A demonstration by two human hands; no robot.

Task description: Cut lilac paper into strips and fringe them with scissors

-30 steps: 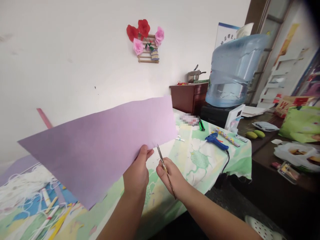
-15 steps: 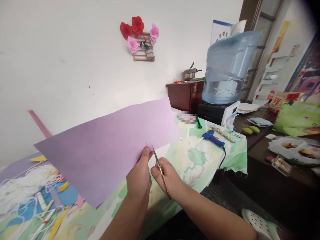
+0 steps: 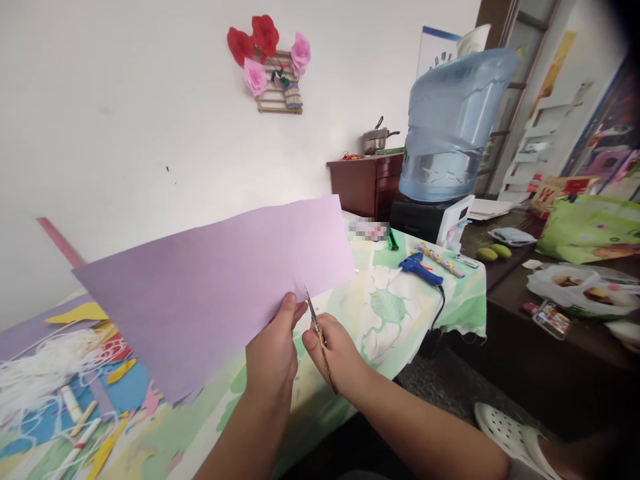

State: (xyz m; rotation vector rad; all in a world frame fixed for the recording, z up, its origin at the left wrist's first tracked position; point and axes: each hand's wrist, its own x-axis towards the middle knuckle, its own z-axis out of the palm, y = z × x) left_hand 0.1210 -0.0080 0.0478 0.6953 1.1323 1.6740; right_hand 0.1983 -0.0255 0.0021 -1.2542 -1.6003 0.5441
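A large sheet of purple paper (image 3: 215,287) is held up above the table, tilted towards me. My left hand (image 3: 274,347) grips its lower edge, thumb in front and the other fingers mostly hidden behind. In my right hand (image 3: 336,347) is a pair of scissors (image 3: 317,325) with gold-coloured handles. Their blades point up and meet the lower edge of the paper, just right of my left thumb. A short slit or crease shows at the blade tips.
Tangled white string (image 3: 45,363), yellow scraps (image 3: 121,371) and markers (image 3: 75,445) lie at left on the patterned tablecloth (image 3: 350,333). A blue glue gun (image 3: 421,268), a decorated stick (image 3: 440,259) and a green cutter (image 3: 393,239) lie at right. Behind stands a water bottle (image 3: 455,127).
My view has shifted slightly, so the background sits a little left and higher. The paper has swung slightly at its left end. Both hands keep their grips, with the scissors still at the paper's edge.
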